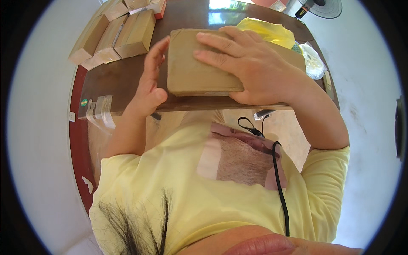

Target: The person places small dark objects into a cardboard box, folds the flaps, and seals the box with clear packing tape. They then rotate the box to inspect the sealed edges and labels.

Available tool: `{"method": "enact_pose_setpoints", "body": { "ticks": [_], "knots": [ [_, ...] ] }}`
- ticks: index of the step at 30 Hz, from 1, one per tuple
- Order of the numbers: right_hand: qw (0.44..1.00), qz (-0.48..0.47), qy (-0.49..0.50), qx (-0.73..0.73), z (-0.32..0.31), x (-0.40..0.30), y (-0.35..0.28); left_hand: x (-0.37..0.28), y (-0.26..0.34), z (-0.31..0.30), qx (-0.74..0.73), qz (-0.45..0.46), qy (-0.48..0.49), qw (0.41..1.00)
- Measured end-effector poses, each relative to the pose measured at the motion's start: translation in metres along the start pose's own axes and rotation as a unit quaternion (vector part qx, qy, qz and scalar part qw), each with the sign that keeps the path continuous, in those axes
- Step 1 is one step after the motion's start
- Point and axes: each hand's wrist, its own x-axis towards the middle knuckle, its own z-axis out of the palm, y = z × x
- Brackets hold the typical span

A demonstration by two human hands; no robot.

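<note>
A closed brown cardboard box (204,75) lies before me at the near side of the dark table. My right hand (251,63) is spread over it, fingers on the upper face and thumb along the near lower edge. Beside the box's left end is my left hand (151,78), upright with its thumb out and holding nothing. A gap shows between its palm and the box; whether its fingertips touch the far left corner, I cannot tell. The box's far side and part of its right end are hidden.
Several cardboard boxes (132,35) are grouped at the far left of the brown table (121,79). Clear tape strips (103,110) hang from its front left edge. Yellow plastic (266,30), a tape roll (297,48) and clear plastic wrap (312,62) lie right. A fan (325,6) stands beyond.
</note>
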Motion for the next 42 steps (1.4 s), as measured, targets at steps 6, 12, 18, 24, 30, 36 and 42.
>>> {"method": "enact_pose_setpoints", "body": {
  "ticks": [6,12,18,24,30,36,42],
  "knots": [
    [1.000,0.002,-0.012,0.003,0.012,0.009,-0.009,0.021,0.030,0.011,0.035,0.012,-0.018,0.999],
    [0.998,0.006,0.038,-0.053,0.030,-0.012,-0.032,0.018,0.030,0.014,0.057,-0.026,0.011,0.998],
    [0.993,0.073,0.055,-0.075,0.028,-0.043,-0.036,0.019,0.026,0.014,0.054,-0.024,0.016,0.998],
    [0.978,0.191,0.028,-0.080,0.013,-0.088,-0.029,0.021,0.020,0.015,0.018,-0.031,0.026,0.999],
    [0.950,0.293,0.038,-0.099,0.009,-0.126,-0.021,0.022,0.016,0.012,0.029,-0.024,0.026,0.999],
    [0.943,0.299,0.076,-0.126,0.010,-0.117,-0.024,0.022,0.014,0.012,0.058,-0.007,0.028,0.998],
    [0.957,0.252,0.086,-0.118,0.012,-0.089,-0.033,0.024,0.013,0.014,0.098,0.018,0.023,0.995]
  ]
}}
